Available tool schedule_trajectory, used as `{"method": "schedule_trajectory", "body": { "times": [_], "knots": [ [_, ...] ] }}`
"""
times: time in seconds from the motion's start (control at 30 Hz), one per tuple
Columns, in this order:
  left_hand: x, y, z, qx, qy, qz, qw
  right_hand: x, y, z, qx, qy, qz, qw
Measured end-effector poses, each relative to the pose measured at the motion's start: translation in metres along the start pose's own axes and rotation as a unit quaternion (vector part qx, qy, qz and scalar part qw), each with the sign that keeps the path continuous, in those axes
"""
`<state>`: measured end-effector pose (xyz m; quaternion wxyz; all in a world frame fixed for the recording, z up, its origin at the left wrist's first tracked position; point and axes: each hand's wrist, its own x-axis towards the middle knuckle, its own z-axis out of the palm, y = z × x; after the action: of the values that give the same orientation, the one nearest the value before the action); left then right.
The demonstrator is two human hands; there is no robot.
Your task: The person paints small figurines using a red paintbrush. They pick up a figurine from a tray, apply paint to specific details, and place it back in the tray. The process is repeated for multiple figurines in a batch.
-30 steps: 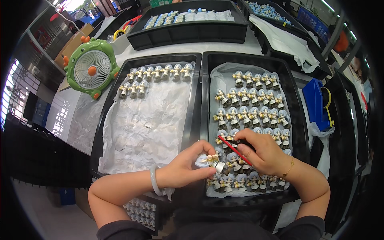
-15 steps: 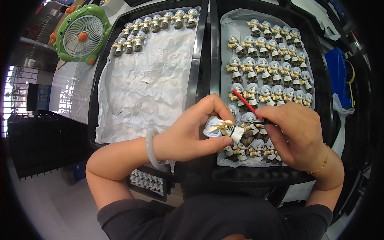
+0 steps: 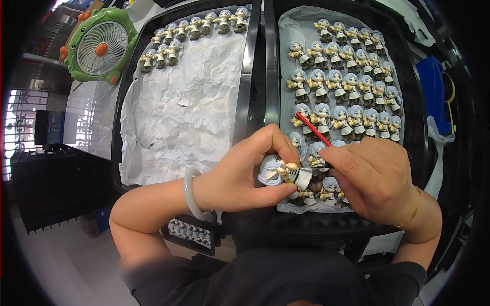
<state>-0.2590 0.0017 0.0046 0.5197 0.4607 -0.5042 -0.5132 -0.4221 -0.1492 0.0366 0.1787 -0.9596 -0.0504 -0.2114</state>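
My left hand (image 3: 232, 178) is closed round a small figurine (image 3: 302, 178) with pale blue-grey hair, a white skirt and dark legs. It lies on its side, head toward my palm and legs toward my right hand. Pinched in my right hand (image 3: 375, 176) is a slim tool with a red shaft (image 3: 312, 128) that slants up and left. The tool's working end is hidden near the figurine's legs. Both hands are over the near part of the right tray (image 3: 274, 109), where rows of similar figurines (image 3: 335, 81) lie on thin white lining.
On the left, another black tray (image 3: 246, 89) lined with crumpled white paper (image 3: 189, 117) holds several figurines along its far edge. A green fan (image 3: 101, 48) stands at the far left. A blue bin (image 3: 431, 92) is beyond the right tray. More figurines (image 3: 189, 232) show in a tray below.
My right hand has turned slightly, and the metal part of the tool seen before is now hidden. The figurine has shifted slightly down in my left hand's grip.
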Motion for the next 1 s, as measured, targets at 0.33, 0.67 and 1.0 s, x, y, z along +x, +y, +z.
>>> {"method": "schedule_trajectory", "body": {
  "times": [0.33,0.67,1.0],
  "knots": [
    [-0.001,0.0,0.0,0.018,-0.003,0.015,1.0,-0.001,0.0,-0.003,0.056,-0.054,0.025,0.997],
    [0.001,-0.001,-0.001,0.05,-0.015,0.031,0.998,0.003,0.001,-0.007,0.096,-0.125,0.079,0.984],
    [0.0,-0.001,0.001,0.004,0.001,0.015,1.0,0.004,0.008,-0.005,0.201,-0.081,0.094,0.972]
  ]
}}
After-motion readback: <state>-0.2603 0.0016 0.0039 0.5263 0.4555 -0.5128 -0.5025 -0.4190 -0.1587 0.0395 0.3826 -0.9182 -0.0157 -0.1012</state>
